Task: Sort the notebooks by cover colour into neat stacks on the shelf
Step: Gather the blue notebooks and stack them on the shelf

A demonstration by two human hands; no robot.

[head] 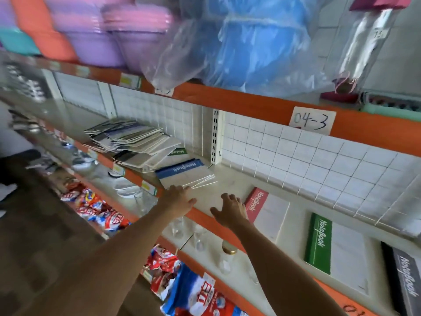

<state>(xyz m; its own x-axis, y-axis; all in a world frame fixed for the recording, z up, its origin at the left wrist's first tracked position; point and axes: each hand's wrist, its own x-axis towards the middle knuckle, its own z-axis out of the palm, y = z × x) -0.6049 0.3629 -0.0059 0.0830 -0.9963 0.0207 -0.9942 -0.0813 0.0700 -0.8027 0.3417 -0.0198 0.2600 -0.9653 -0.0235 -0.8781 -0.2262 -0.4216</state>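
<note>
A small stack of blue-banded notebooks (185,173) lies on the pale shelf board (227,179), slightly fanned. My left hand (178,199) touches its near edge with fingers relaxed. My right hand (231,209) hovers spread over the shelf's front edge, holding nothing, just left of a red notebook (266,210). Further right lie a green notebook (335,247) and a black notebook (405,279). Left of the blue stack sits a messy pile of mixed notebooks (129,140) with a green-banded notebook (178,151) poking out.
An orange shelf rail (250,102) with a label "04-3" (312,120) runs overhead, carrying purple basins (109,39) and a blue bagged item (246,42). Below are clear glasses (180,226) and snack packets (102,210). A white grid panel (307,156) backs the shelf.
</note>
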